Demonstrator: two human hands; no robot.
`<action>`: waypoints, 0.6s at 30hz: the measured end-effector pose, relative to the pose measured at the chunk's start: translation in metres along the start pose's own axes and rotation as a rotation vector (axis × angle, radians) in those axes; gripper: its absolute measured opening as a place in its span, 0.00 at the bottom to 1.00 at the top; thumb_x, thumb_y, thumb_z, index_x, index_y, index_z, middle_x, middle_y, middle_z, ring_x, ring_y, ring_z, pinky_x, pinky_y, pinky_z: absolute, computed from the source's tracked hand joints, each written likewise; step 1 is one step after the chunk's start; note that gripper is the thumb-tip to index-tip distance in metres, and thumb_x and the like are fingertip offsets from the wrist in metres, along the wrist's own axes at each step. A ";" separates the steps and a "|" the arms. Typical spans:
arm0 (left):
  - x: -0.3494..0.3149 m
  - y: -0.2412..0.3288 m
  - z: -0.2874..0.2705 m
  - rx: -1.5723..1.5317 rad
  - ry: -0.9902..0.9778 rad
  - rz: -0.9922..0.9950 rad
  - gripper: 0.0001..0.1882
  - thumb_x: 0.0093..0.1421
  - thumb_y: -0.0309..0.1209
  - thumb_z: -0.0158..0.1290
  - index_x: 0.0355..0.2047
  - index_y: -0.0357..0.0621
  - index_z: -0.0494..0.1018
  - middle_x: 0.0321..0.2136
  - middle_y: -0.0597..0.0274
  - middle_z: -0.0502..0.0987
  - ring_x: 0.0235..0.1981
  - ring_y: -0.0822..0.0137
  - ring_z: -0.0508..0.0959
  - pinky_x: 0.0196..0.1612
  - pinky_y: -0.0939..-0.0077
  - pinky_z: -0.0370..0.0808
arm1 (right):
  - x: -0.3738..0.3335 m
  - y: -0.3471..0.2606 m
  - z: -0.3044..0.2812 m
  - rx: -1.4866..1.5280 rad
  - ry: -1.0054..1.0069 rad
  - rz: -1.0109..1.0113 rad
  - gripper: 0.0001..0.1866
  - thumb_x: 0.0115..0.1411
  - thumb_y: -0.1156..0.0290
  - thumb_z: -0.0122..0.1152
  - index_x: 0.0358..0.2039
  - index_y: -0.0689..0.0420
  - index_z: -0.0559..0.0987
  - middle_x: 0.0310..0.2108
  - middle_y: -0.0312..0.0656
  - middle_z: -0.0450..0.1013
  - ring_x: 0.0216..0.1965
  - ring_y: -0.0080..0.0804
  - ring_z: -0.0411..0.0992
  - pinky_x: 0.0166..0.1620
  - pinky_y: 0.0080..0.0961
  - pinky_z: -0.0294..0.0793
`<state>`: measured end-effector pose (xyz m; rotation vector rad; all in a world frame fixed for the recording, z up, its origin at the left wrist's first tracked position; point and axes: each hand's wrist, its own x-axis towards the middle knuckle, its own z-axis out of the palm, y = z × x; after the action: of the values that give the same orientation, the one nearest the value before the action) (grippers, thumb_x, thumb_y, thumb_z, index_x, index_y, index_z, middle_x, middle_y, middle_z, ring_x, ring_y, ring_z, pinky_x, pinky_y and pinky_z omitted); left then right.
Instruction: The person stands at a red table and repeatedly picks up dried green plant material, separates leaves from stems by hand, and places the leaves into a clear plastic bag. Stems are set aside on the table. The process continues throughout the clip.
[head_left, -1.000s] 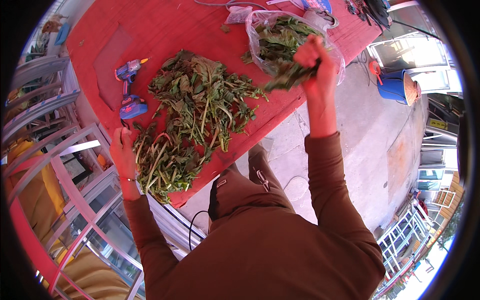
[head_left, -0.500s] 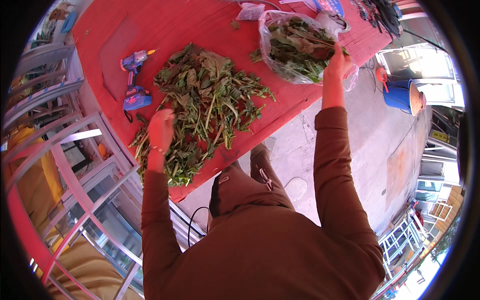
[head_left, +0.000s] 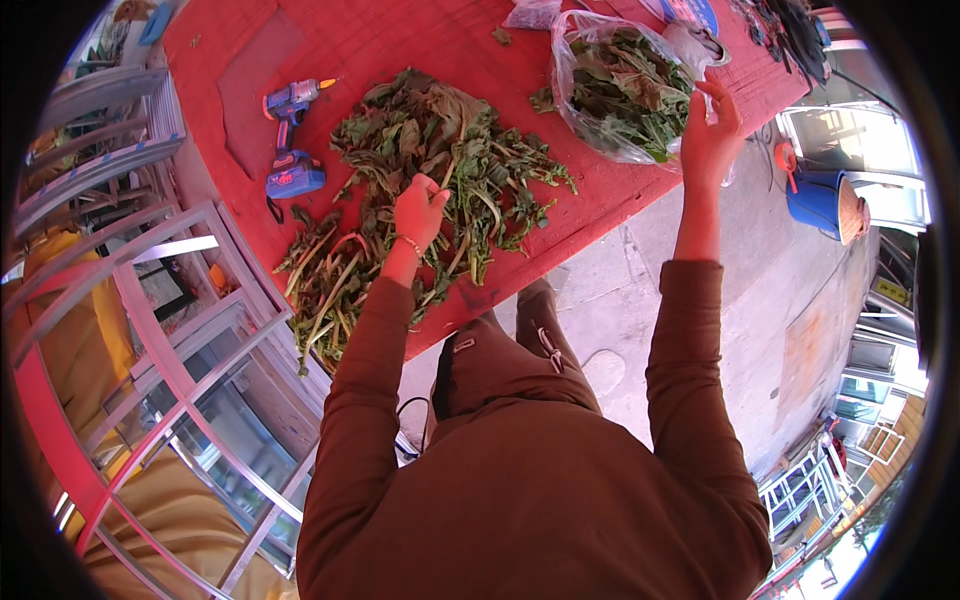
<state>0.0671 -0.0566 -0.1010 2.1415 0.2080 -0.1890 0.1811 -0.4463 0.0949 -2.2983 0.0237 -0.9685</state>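
Observation:
A wide heap of wilted leafy greens (head_left: 478, 215) with long pale stems lies across the table. My left hand (head_left: 420, 212) is over the middle of it, its fingers pinched at a leafy stem. A clear plastic bag (head_left: 562, 62) lies open toward the upper right, with more leafy greens (head_left: 625, 88) inside. Beside the bag's right edge is my right hand (head_left: 712, 130), fingers apart and holding nothing that I can see.
A red table (head_left: 230, 60) bears a blue cordless drill (head_left: 294, 175) left of the heap. A small clear bag (head_left: 533, 14) sits at the far edge. On the floor at right stands a blue bucket (head_left: 815, 203). Metal frames (head_left: 165, 345) crowd the left side.
My left hand has moved right, from the heap's left end to its middle. My right hand has come off the greens in the bag, and its fingers have spread. The view has shifted slightly.

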 end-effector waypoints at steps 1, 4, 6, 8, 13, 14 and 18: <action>0.001 0.000 -0.006 -0.207 -0.015 -0.047 0.14 0.61 0.37 0.63 0.38 0.43 0.73 0.33 0.59 0.79 0.32 0.60 0.79 0.36 0.66 0.75 | -0.009 -0.011 -0.003 0.021 -0.003 0.003 0.07 0.59 0.74 0.61 0.38 0.60 0.82 0.49 0.43 0.80 0.51 0.44 0.75 0.55 0.37 0.71; -0.007 0.031 -0.038 -0.202 0.107 -0.076 0.15 0.62 0.37 0.62 0.42 0.41 0.75 0.30 0.60 0.81 0.27 0.65 0.79 0.34 0.70 0.75 | -0.040 -0.043 -0.010 0.121 -0.063 0.090 0.07 0.59 0.78 0.60 0.38 0.59 0.81 0.49 0.42 0.80 0.51 0.41 0.75 0.55 0.36 0.72; -0.020 0.055 -0.060 -0.047 0.218 0.118 0.16 0.64 0.39 0.61 0.44 0.40 0.76 0.28 0.59 0.79 0.26 0.63 0.78 0.32 0.70 0.74 | -0.063 -0.064 -0.008 0.082 -0.114 0.058 0.08 0.58 0.80 0.61 0.38 0.59 0.81 0.50 0.41 0.79 0.52 0.41 0.75 0.56 0.35 0.71; -0.025 0.061 -0.069 -0.040 0.414 0.423 0.16 0.64 0.40 0.60 0.43 0.39 0.77 0.28 0.57 0.79 0.25 0.61 0.78 0.31 0.70 0.73 | -0.086 -0.074 0.002 0.201 -0.170 0.079 0.08 0.57 0.81 0.60 0.37 0.59 0.81 0.51 0.42 0.79 0.54 0.41 0.74 0.58 0.35 0.71; -0.046 0.065 -0.091 0.397 0.351 0.342 0.13 0.64 0.38 0.59 0.43 0.43 0.78 0.31 0.57 0.78 0.25 0.54 0.77 0.31 0.64 0.74 | -0.121 -0.113 0.015 0.268 -0.366 0.244 0.08 0.57 0.81 0.60 0.37 0.59 0.80 0.50 0.44 0.78 0.53 0.45 0.72 0.56 0.38 0.72; -0.046 0.072 -0.094 0.392 0.333 0.355 0.13 0.64 0.37 0.59 0.43 0.42 0.78 0.31 0.56 0.78 0.27 0.54 0.78 0.32 0.65 0.74 | -0.128 -0.116 0.019 0.258 -0.375 0.199 0.08 0.57 0.81 0.60 0.37 0.59 0.80 0.50 0.44 0.78 0.53 0.46 0.72 0.55 0.38 0.72; -0.051 0.089 -0.099 0.252 0.266 0.381 0.10 0.65 0.34 0.58 0.42 0.41 0.79 0.31 0.57 0.78 0.27 0.56 0.77 0.31 0.69 0.73 | -0.135 -0.140 0.032 0.311 -0.452 0.064 0.11 0.55 0.82 0.61 0.40 0.59 0.80 0.51 0.44 0.77 0.53 0.47 0.72 0.54 0.39 0.73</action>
<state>0.0429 -0.0256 0.0363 2.4066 -0.0790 0.3070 0.0732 -0.2832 0.0705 -2.1560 -0.2255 -0.3719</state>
